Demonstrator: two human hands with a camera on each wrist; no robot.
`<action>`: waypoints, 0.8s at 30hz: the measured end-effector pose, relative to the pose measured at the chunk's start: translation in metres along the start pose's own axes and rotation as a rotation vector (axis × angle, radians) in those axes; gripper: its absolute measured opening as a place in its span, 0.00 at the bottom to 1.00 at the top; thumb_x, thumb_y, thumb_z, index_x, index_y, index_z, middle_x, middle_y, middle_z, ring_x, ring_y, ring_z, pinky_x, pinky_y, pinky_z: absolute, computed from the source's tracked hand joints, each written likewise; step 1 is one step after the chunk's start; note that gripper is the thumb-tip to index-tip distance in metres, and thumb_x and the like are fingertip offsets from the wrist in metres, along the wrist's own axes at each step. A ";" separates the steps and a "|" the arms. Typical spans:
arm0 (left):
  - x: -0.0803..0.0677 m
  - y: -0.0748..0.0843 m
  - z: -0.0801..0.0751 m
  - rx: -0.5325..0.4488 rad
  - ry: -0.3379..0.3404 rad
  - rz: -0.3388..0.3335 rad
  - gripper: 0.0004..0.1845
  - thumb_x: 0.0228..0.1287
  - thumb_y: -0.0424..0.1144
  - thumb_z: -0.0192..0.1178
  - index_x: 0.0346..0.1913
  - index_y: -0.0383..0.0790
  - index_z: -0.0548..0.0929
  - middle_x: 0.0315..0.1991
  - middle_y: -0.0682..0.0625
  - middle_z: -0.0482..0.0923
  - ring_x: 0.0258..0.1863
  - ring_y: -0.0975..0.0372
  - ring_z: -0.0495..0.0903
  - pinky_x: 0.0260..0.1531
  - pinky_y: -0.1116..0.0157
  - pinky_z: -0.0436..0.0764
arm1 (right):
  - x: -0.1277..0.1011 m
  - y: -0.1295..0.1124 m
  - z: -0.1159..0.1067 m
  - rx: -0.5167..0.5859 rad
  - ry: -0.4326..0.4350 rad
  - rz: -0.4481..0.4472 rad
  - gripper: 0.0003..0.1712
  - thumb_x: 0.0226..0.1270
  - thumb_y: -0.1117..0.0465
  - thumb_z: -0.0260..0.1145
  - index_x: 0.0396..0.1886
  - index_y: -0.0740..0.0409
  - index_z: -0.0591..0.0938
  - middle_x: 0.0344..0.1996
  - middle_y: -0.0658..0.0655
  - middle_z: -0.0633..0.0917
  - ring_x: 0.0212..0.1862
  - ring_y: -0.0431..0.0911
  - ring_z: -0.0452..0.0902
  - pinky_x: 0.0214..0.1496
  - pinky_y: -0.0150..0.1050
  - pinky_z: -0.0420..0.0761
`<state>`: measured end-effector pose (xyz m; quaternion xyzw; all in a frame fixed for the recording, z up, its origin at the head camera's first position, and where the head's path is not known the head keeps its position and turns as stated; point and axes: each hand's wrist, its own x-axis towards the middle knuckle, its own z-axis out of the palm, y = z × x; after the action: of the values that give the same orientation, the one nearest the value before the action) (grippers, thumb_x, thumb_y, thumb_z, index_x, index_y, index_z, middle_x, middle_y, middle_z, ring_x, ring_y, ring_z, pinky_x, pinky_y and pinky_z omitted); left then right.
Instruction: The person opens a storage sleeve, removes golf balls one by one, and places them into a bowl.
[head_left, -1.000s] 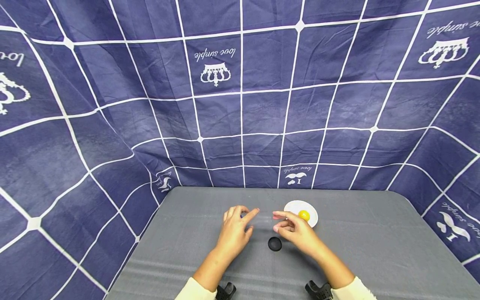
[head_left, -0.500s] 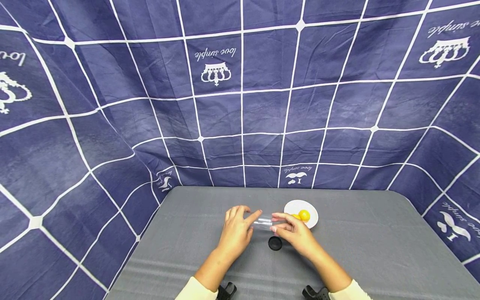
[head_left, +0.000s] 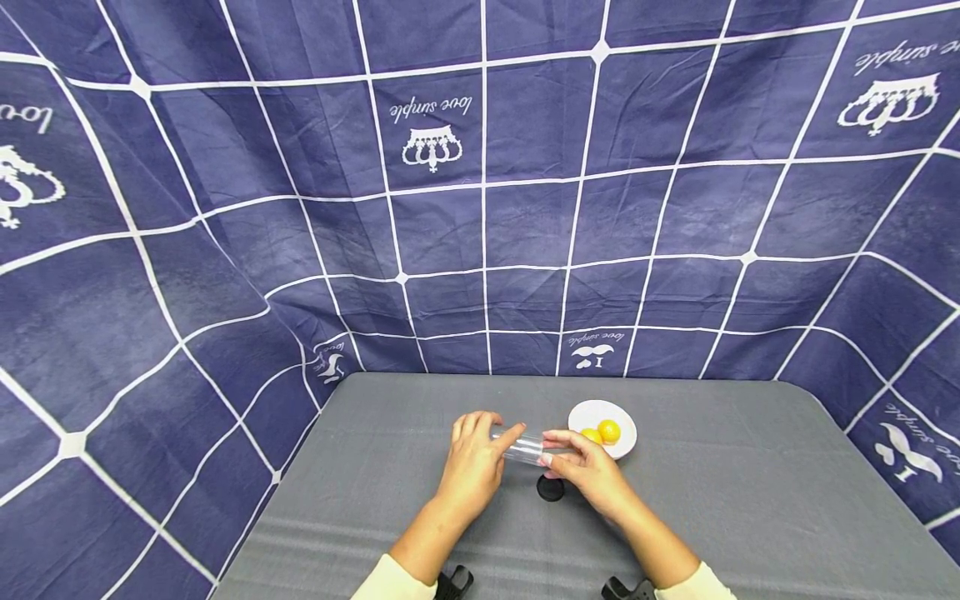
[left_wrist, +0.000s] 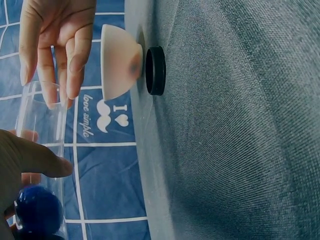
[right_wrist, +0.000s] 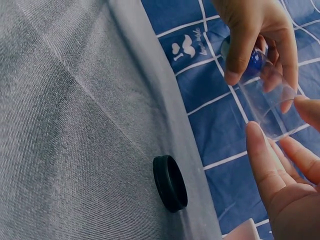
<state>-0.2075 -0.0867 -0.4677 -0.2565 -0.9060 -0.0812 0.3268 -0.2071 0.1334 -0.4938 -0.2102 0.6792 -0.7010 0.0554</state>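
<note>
The clear plastic tube (head_left: 527, 447) lies on its side in the air above the grey table (head_left: 750, 500), its long axis running left to right between the two hands. It is transparent, with a dark blue ball (left_wrist: 37, 210) inside near the end at the left hand (head_left: 474, 462). That hand's fingers and thumb curl round this end. The right hand (head_left: 588, 468) pinches the other end between thumb and fingertips (right_wrist: 260, 150). Below the tube, a black round cap (head_left: 550, 488) lies on the table. Just right of the right hand stands a white dish (head_left: 621, 423) holding two yellow balls (head_left: 608, 431). A dark blue grid-patterned cloth (head_left: 480, 208) hangs behind.
</note>
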 end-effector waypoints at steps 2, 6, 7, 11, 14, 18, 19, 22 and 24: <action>0.000 0.000 0.001 0.010 0.015 0.010 0.36 0.39 0.30 0.75 0.56 0.61 0.85 0.48 0.51 0.79 0.52 0.54 0.76 0.58 0.53 0.71 | -0.001 0.001 0.000 0.019 -0.009 0.002 0.27 0.73 0.68 0.61 0.66 0.79 0.68 0.59 0.83 0.73 0.48 0.39 0.86 0.52 0.42 0.87; 0.000 0.000 0.003 0.029 0.039 0.029 0.35 0.39 0.29 0.75 0.55 0.60 0.86 0.47 0.51 0.79 0.52 0.54 0.76 0.58 0.53 0.70 | -0.001 0.002 0.000 0.045 -0.017 -0.002 0.27 0.74 0.69 0.60 0.66 0.80 0.66 0.59 0.85 0.71 0.48 0.39 0.86 0.52 0.42 0.87; 0.000 0.000 0.003 0.033 0.040 0.032 0.35 0.39 0.30 0.75 0.55 0.60 0.86 0.46 0.51 0.79 0.51 0.54 0.76 0.58 0.53 0.71 | -0.001 0.002 0.001 0.048 -0.017 -0.002 0.27 0.74 0.69 0.60 0.66 0.80 0.66 0.59 0.85 0.71 0.48 0.39 0.86 0.52 0.41 0.87; 0.000 0.001 0.002 0.037 0.038 0.032 0.35 0.39 0.29 0.74 0.55 0.60 0.86 0.46 0.51 0.79 0.51 0.54 0.76 0.57 0.53 0.71 | -0.002 0.003 0.000 0.056 -0.019 0.000 0.28 0.74 0.69 0.59 0.67 0.81 0.66 0.59 0.85 0.71 0.48 0.39 0.86 0.52 0.40 0.87; 0.000 0.001 0.001 0.030 0.039 0.032 0.35 0.39 0.28 0.74 0.54 0.60 0.86 0.46 0.50 0.79 0.51 0.54 0.76 0.57 0.53 0.71 | -0.002 0.003 0.000 0.052 -0.013 0.006 0.28 0.73 0.69 0.60 0.66 0.82 0.66 0.59 0.84 0.73 0.48 0.40 0.86 0.52 0.44 0.87; 0.000 0.002 0.001 0.027 0.048 0.039 0.34 0.39 0.28 0.73 0.54 0.60 0.86 0.46 0.50 0.80 0.50 0.54 0.76 0.56 0.53 0.72 | -0.002 0.003 0.000 0.027 0.011 0.019 0.29 0.72 0.68 0.63 0.66 0.80 0.67 0.55 0.78 0.77 0.47 0.43 0.87 0.52 0.49 0.87; 0.000 0.002 0.001 0.027 0.050 0.039 0.34 0.39 0.28 0.73 0.54 0.60 0.86 0.46 0.49 0.80 0.50 0.54 0.76 0.56 0.53 0.72 | -0.002 0.002 0.000 0.024 0.020 0.024 0.29 0.72 0.67 0.63 0.66 0.80 0.68 0.55 0.76 0.78 0.47 0.43 0.87 0.52 0.50 0.86; 0.000 0.002 0.002 0.026 0.052 0.037 0.34 0.39 0.28 0.73 0.54 0.60 0.86 0.46 0.50 0.79 0.49 0.54 0.76 0.56 0.53 0.72 | -0.003 0.001 0.000 0.020 0.035 0.040 0.28 0.71 0.67 0.64 0.65 0.79 0.69 0.53 0.69 0.80 0.46 0.44 0.87 0.52 0.51 0.86; 0.000 0.002 0.002 0.025 0.044 0.031 0.35 0.39 0.28 0.73 0.54 0.60 0.86 0.46 0.50 0.79 0.50 0.55 0.76 0.57 0.53 0.72 | -0.003 0.001 0.000 0.024 0.038 0.040 0.28 0.71 0.68 0.64 0.65 0.79 0.69 0.52 0.68 0.80 0.46 0.45 0.87 0.51 0.50 0.86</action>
<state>-0.2074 -0.0842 -0.4690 -0.2647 -0.8954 -0.0703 0.3511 -0.2044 0.1341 -0.4955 -0.1825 0.6757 -0.7117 0.0589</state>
